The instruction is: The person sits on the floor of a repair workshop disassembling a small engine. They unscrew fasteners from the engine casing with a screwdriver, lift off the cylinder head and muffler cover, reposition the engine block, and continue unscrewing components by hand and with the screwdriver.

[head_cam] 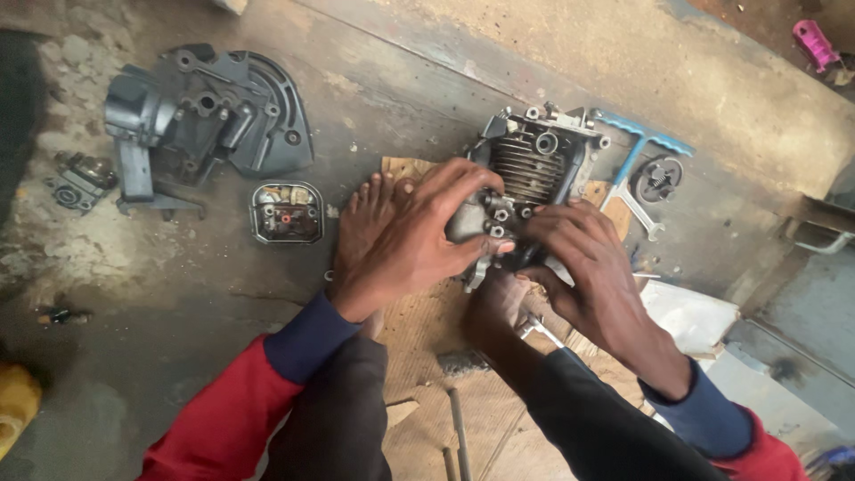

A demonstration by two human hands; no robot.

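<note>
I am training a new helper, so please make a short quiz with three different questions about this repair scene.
1. True or false: both hands rest on the small engine.
2. Which tool lies right of the engine? A) blue T-handle wrench B) hammer C) saw
3. Fill in: the engine sits on a piece of ____ on the floor.

Key:
1. True. The left hand and right hand both touch its lower part.
2. A.
3. Cardboard. Bare feet also rest on it, and a dark plastic cover lies apart at the upper left.
</note>
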